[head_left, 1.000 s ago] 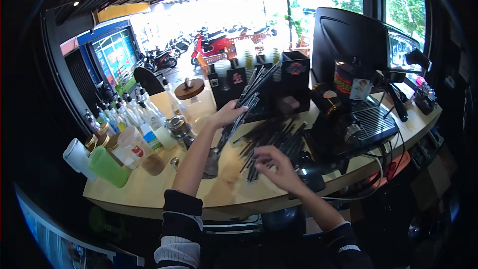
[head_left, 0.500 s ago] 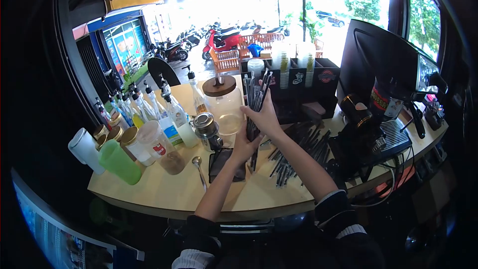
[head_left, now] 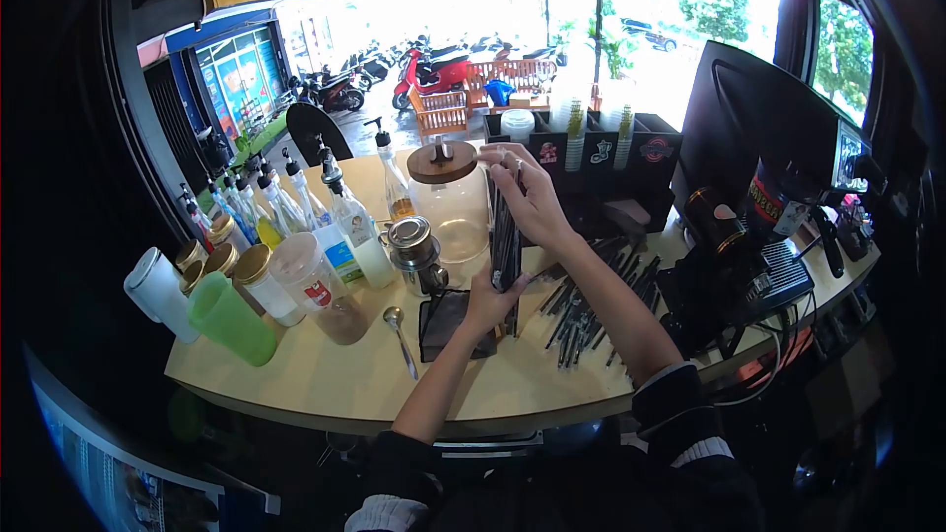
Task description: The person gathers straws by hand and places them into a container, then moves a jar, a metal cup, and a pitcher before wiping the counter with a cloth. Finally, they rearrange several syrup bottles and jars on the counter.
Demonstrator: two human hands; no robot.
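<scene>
Upright above the counter stands a bundle of black wrapped straws. My left hand is closed around its lower end. My right hand is at its upper part, with the fingers bent over the top ends. More wrapped straws lie loose in a pile to the right. A black, box-like holder sits just left of my left wrist, partly hidden by it. Behind the bundle is a large clear jar with a wooden lid.
A long-handled spoon, a metal drip filter, a plastic jug, a green cup and several pump bottles occupy the left side. Right are a cup organizer and a coffee machine. The wooden counter's front edge curves nearby.
My right hand has moved up the bundle, and its fingers now cover the top ends. The straws stand straighter and more even. My left hand still holds the bottom. The view has shifted slightly.
</scene>
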